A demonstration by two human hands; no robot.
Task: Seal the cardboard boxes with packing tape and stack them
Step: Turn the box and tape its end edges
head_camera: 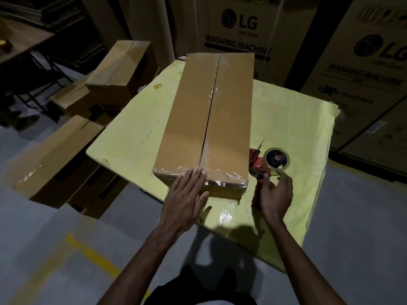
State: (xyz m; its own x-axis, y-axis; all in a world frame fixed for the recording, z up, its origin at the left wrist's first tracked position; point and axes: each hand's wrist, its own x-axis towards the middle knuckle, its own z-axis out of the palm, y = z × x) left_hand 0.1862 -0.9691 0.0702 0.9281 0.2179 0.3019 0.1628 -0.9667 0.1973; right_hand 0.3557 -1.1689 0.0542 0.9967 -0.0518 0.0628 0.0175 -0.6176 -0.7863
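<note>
left hand (187, 194): flat fingers (195, 176) on lengthwise cardboard box (209, 111), near end
right hand (276, 194): grips tape dispenser (267, 167), box's right

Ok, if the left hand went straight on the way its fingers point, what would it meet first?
The cardboard box: the left hand lies flat on its near end, fingertips at the top edge. Going on, it would probably slide along the top beside the taped seam; nothing else shows there.
</note>
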